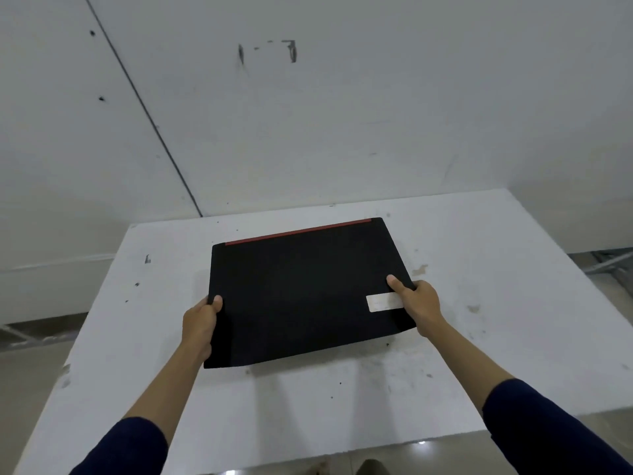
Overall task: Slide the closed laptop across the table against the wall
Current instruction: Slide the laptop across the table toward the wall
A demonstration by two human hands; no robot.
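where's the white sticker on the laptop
Head view: the white sticker sits on the closed laptop's lid near its right edge, partly under the right hand.

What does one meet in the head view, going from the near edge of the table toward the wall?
Near table edge → bare table top → near edge of the closed laptop → the two hands, left hand and right hand, gripping its sides → white sticker → red strip at its far edge → strip of bare table → wall.
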